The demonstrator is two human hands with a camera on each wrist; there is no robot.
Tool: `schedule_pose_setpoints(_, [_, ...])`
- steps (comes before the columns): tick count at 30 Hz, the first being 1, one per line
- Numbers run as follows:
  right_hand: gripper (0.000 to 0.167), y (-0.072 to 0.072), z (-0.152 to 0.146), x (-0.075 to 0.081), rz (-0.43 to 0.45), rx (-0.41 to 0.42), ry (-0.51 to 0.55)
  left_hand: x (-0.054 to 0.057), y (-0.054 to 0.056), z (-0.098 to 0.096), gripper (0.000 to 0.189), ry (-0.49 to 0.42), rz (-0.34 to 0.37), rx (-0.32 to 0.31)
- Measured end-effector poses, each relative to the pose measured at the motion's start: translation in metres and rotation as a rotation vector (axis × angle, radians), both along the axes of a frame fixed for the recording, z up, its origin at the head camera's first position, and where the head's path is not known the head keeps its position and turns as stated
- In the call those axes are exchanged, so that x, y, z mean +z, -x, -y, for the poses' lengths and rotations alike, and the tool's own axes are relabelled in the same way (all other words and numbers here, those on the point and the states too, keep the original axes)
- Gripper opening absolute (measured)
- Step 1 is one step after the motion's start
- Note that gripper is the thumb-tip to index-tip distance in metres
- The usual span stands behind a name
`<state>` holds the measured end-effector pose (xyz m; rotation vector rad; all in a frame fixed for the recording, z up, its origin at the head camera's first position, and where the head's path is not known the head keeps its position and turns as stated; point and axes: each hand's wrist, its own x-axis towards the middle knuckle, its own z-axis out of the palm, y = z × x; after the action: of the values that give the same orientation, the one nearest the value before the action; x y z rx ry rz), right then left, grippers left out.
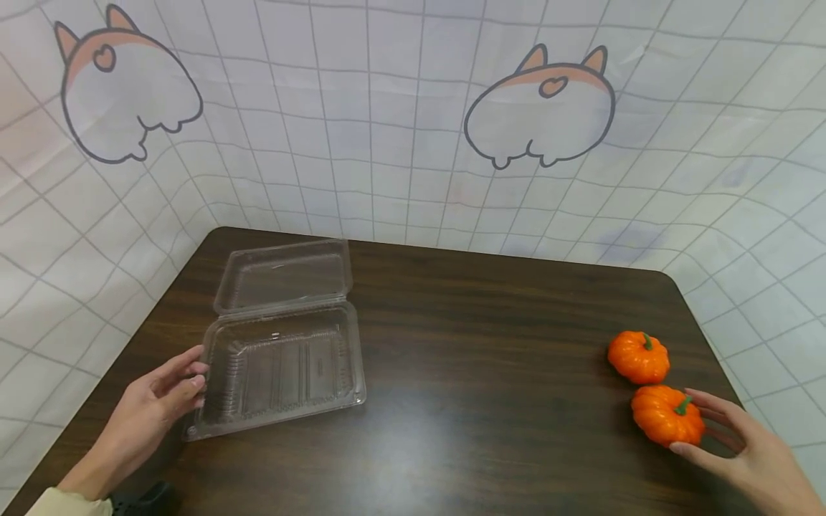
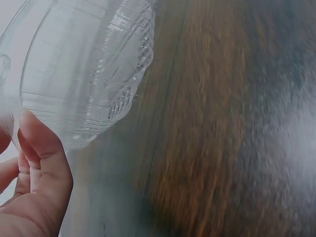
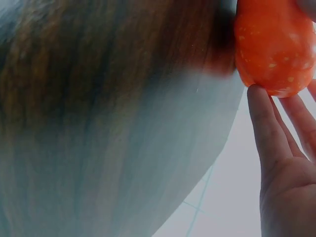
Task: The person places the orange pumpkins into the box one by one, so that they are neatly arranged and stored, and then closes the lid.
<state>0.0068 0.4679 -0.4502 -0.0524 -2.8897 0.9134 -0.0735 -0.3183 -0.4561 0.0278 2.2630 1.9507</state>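
Note:
On the left of the head view, a clear plastic clamshell container [image 1: 284, 410] lies with its lid [image 1: 284, 276] folded back, away from me. My left hand [image 1: 145, 405] pinches its left rim between thumb and fingers. The left wrist view shows the thumb [image 2: 42, 136] against the clear plastic wall [image 2: 64, 64]. At the right, my right hand [image 1: 751, 455] holds the nearer small orange pumpkin [image 1: 665, 416], with the thumb at its front and the fingers at its right side. Fingertips meet the pumpkin's surface [image 3: 276, 49] in the right wrist view.
Just behind the held pumpkin sits a second orange pumpkin [image 1: 635, 356] with a green stem. Dark wood table [image 1: 464, 358] lies between the container and the pumpkins. A white gridded curtain [image 1: 400, 143] with cartoon prints surrounds the table's back and sides.

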Motion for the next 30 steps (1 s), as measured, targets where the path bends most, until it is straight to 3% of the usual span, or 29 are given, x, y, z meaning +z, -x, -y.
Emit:
schedule_pose_setpoints(15, [0.077, 0.007, 0.016, 0.012, -0.069, 0.017, 0.027, 0.007, 0.012, -0.028, 0.064, -0.037, 0.102, -0.067])
schedule_pose_setpoints(24, [0.073, 0.020, 0.033, 0.021, -0.112, 0.052, 0.078, 0.008, 0.016, -0.040, 0.065, -0.051, 0.097, -0.104])
schedule_pose_setpoints(30, [0.069, 0.031, 0.047, 0.030, -0.097, 0.075, 0.076, 0.008, 0.019, -0.050, 0.065, -0.050, 0.087, -0.131])
